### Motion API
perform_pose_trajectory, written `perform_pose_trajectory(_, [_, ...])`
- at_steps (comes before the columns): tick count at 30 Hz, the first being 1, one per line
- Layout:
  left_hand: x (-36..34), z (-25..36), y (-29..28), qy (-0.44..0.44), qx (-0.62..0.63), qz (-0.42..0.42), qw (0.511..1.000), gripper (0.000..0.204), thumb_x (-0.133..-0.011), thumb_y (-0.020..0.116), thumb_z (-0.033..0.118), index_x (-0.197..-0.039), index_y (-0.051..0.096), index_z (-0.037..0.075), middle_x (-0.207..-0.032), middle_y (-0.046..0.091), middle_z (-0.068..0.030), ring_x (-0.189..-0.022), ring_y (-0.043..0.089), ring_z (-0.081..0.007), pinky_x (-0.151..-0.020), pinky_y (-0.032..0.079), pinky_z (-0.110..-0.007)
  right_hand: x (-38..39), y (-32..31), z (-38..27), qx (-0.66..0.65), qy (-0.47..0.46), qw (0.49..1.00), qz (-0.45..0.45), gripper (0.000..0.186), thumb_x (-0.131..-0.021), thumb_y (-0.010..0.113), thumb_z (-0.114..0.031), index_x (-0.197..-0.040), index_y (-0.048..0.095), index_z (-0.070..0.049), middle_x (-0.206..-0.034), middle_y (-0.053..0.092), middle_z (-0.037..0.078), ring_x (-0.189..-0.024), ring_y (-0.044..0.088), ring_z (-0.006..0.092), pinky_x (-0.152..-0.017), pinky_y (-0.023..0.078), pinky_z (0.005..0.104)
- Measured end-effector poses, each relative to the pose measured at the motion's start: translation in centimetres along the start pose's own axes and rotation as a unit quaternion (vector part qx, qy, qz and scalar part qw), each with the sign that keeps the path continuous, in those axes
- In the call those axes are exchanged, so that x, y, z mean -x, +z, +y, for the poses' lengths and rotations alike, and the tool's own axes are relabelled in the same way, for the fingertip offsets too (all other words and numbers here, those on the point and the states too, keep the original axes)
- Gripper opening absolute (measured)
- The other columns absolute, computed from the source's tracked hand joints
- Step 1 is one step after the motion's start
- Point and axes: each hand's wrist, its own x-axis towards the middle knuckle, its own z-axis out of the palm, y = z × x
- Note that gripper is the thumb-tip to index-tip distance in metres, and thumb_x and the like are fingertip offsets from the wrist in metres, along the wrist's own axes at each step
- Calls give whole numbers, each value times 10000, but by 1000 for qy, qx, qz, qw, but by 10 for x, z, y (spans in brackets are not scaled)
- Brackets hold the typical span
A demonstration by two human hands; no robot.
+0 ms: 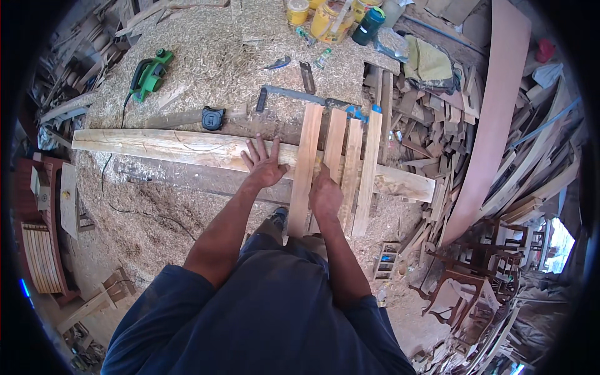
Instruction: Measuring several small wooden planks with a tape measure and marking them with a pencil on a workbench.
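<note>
A long pale plank with rough edges lies crosswise in front of me. My left hand rests flat on it, fingers spread. Several narrower boards lie across the plank at its right part, running away from me; the leftmost is a wide smooth board. My right hand is closed over the second board, its fingertips beside the leftmost board. Something small and yellowish shows at those fingertips, too small to name. Past the plank sits a dark tape measure.
A green electric planer with a black cord lies among wood shavings at the far left. A grey metal bar tool lies beyond the boards. Yellow buckets and a dark green bottle stand at the back. Offcuts are piled at right.
</note>
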Motion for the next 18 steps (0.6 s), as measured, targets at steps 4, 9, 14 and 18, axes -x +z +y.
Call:
perform_pose_trajectory(4, [1, 3, -2, -13, -11, -13, 1000, 1078, -981, 660, 617, -1747, -41, 329, -1752, -266, -275, -1570, -273, -581, -1208, -99, -786, -3, 9, 11, 9, -44, 999, 26, 400, -1008, 598, -123, -1406, 613, -82, -798, 744, 205, -733, 743, 416, -660, 588, 550])
perform_pose_trajectory(9, [1, 4, -1, -20, -16, -21, 999, 1074, -983, 649, 628, -1744, -51, 338, -1751, -271, -274, -1569, -281, -576, -1209, -108, -780, -6, 15, 15, 14, -53, 998, 20, 395, -979, 618, -106, -1371, 648, -68, -793, 743, 187, -727, 748, 388, -659, 602, 521])
perform_pose_trajectory(14, [-1, 3, -1, -20, -20, -21, 999, 1070, -985, 640, 637, -1743, -56, 344, -1749, -278, -271, -1569, -285, -573, -1210, -114, -774, -9, 18, 16, 16, -42, 998, 39, 384, -965, 634, -102, -1343, 666, -48, -776, 736, 188, -721, 748, 386, -662, 608, 514])
perform_pose_trajectory(18, [-2, 4, -1, -20, -23, -23, 999, 1070, -986, 636, 643, -1742, -59, 344, -1749, -279, -271, -1569, -285, -572, -1211, -114, -773, -6, 14, 15, 32, -40, 998, 31, 371, -959, 643, -117, -1325, 676, -70, -766, 746, 176, -697, 756, 368, -638, 617, 491])
